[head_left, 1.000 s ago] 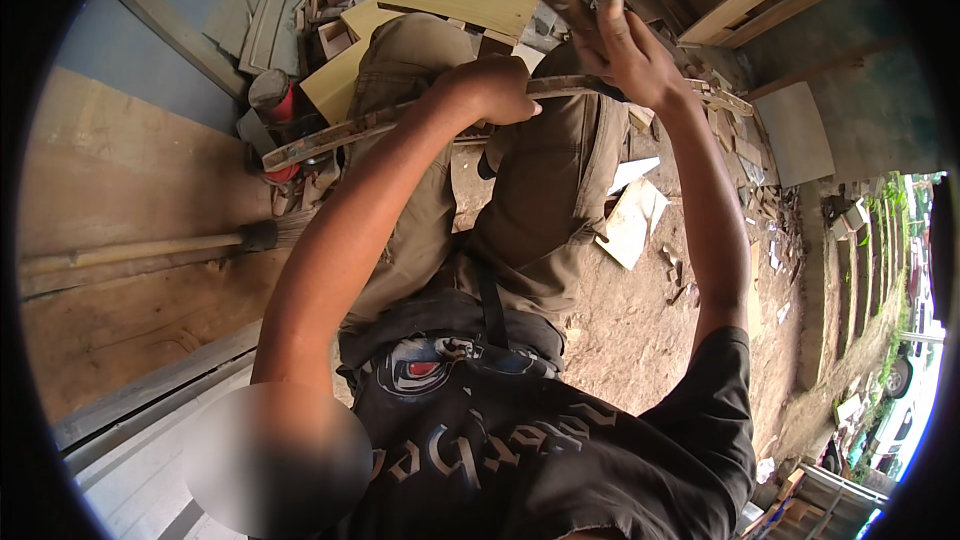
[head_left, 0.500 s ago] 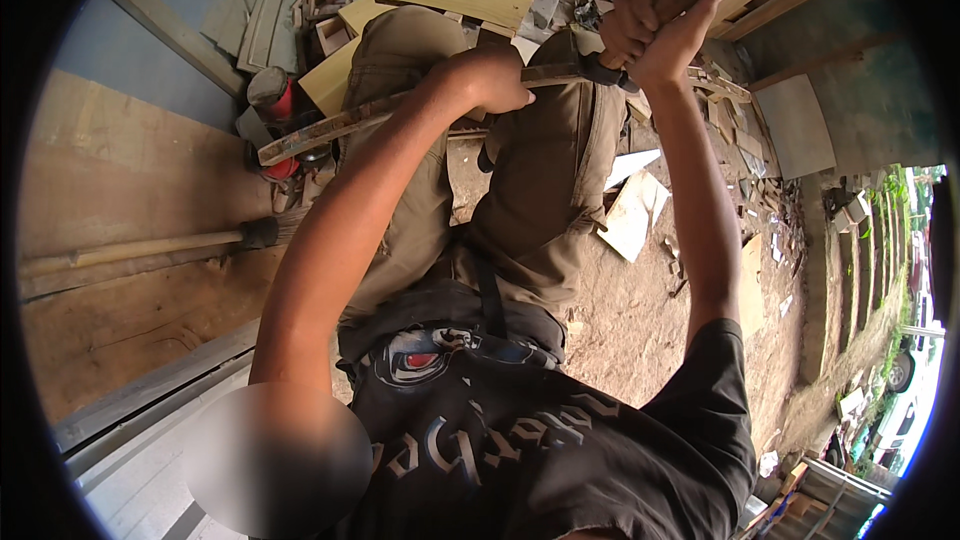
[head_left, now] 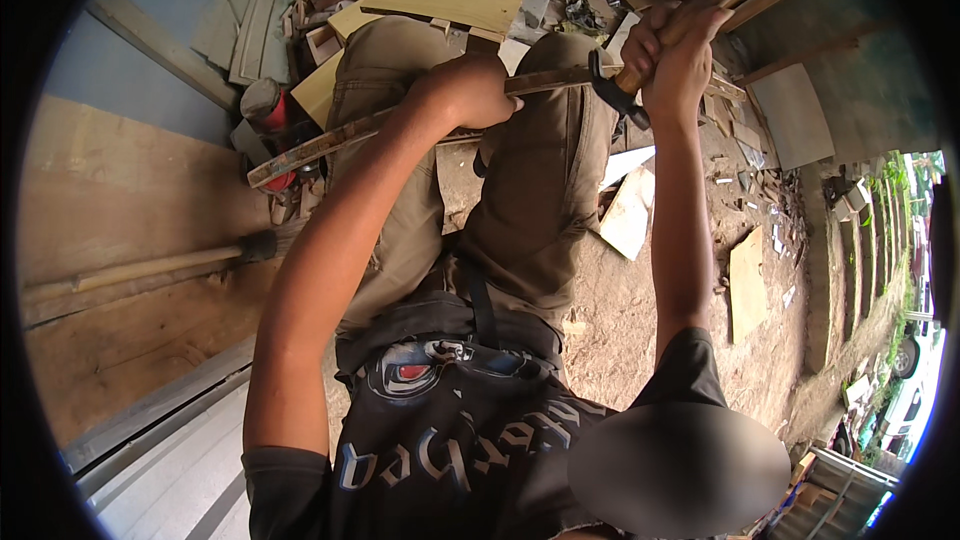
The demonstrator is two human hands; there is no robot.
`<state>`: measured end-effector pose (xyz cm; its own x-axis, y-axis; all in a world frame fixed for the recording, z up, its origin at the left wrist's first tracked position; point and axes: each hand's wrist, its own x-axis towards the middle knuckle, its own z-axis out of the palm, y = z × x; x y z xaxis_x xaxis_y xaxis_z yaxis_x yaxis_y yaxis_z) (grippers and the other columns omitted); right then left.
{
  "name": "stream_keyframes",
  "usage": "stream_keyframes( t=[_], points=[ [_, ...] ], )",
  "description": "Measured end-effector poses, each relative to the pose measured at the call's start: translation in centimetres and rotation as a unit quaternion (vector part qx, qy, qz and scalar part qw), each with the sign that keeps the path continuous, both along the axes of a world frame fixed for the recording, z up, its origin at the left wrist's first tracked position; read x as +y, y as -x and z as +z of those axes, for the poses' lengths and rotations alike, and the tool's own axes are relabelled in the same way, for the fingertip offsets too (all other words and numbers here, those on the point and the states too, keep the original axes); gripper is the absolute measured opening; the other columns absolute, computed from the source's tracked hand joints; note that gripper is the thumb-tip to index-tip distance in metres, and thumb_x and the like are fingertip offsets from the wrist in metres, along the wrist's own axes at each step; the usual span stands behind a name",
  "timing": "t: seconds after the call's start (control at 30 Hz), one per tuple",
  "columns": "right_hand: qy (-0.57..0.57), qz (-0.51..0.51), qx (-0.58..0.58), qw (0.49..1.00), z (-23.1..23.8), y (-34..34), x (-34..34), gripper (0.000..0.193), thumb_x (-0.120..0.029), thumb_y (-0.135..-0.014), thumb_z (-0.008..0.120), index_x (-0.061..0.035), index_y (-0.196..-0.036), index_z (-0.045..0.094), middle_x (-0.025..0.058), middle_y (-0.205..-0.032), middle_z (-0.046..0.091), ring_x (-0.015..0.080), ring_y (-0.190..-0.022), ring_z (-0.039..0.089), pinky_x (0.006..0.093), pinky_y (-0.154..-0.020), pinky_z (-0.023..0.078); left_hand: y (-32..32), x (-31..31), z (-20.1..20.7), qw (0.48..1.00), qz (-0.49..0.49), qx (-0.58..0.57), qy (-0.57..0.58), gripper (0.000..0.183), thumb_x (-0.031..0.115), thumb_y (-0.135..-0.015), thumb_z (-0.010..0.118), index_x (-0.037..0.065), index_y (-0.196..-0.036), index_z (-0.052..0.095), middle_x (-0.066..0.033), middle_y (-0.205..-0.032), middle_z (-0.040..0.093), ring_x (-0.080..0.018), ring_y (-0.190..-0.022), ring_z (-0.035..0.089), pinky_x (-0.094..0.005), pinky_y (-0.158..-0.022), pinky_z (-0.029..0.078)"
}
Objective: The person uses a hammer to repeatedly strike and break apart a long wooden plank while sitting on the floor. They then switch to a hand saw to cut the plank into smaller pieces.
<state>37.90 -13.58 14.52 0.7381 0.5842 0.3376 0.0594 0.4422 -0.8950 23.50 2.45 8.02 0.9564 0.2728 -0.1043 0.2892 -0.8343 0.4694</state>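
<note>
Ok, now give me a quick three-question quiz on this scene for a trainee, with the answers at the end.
1. Which hand grips the hammer?
2. True or false: the left hand is empty.
3. Multiple choice: the wooden strip extends across what? A, a workbench; B, the person's legs; C, a barrel.

Key:
1. The right hand.
2. False; it grips the wooden strip.
3. B.

Daylight glare at far right
</note>
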Motion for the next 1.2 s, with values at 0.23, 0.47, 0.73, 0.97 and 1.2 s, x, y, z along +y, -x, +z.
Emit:
stream_keyframes(
  t=[0.23, 0.47, 0.73, 0.97, 1.2],
  points=[
    [0.359, -0.145, -0.289, 0.875, -0.6, 1.4, -6.0, 0.046, -0.042, -0.099, 0.054, 0.0028, -0.099, 0.065, 0.0058, -0.075, 0.061, 0.0089, -0.062, 0.056, 0.0254, -0.056, 0.042, -0.2, 1.3, -0.2, 0.998, 0.005, 0.048, 0.048, 0.052, 0.052, -0.083, 0.067, 0.0, -0.082, 0.071, -0.0186, -0.072, 0.068, -0.031, -0.07, 0.067, -0.0417, -0.067, 0.051],
    [0.277, 0.176, -0.002, 0.945, 0.2, 3.9, -12.6, 0.045, -0.035, -0.096, 0.056, -0.0013, -0.126, 0.055, 0.0174, -0.101, 0.067, 0.0173, -0.088, 0.066, 0.0273, -0.063, 0.054, 0.2, 1.9, 1.2, 0.995, 0.009, 0.072, 0.065, 0.065, 0.055, -0.079, 0.069, -0.009, -0.091, 0.069, -0.0294, -0.087, 0.068, -0.0385, -0.082, 0.069, -0.0441, -0.074, 0.053],
    [0.191, 0.157, 0.332, 0.91, -2.2, 8.5, -14.8, 0.015, -0.007, -0.093, 0.058, -0.0067, -0.107, 0.053, 0.0141, -0.099, 0.062, 0.0085, -0.057, 0.051, 0.0187, -0.044, 0.042, 0.9, 2.0, 0.1, 1.0, 0.011, 0.001, 0.023, 0.057, 0.053, -0.084, 0.066, -0.003, -0.074, 0.066, -0.0203, -0.067, 0.064, -0.0308, -0.065, 0.064, -0.0432, -0.067, 0.05],
    [0.053, 0.05, 0.121, 0.99, 2.5, 9.8, -12.1, 0.055, -0.009, -0.095, 0.051, -0.0036, -0.145, 0.031, 0.0148, -0.104, 0.061, 0.0048, -0.051, 0.043, 0.0184, -0.037, 0.033, 0.8, 6.9, 1.7, 0.991, -0.011, -0.135, 0.015, 0.058, 0.053, -0.079, 0.069, -0.004, -0.088, 0.069, -0.0257, -0.077, 0.067, -0.0348, -0.078, 0.069, -0.0448, -0.072, 0.052],
    [0.117, -0.025, 0.132, 0.984, -2.5, 8.1, -4.4, 0.033, -0.039, -0.103, 0.045, -0.0076, -0.114, 0.05, 0.0015, -0.071, 0.05, 0.0052, -0.041, 0.037, 0.0219, -0.035, 0.03, -3.6, 14.9, 2.1, 0.997, 0.032, 0.06, -0.034, 0.038, 0.031, -0.074, 0.073, -0.006, -0.08, 0.067, -0.0185, -0.064, 0.064, -0.026, -0.056, 0.064, -0.0399, -0.054, 0.05]
  ],
)
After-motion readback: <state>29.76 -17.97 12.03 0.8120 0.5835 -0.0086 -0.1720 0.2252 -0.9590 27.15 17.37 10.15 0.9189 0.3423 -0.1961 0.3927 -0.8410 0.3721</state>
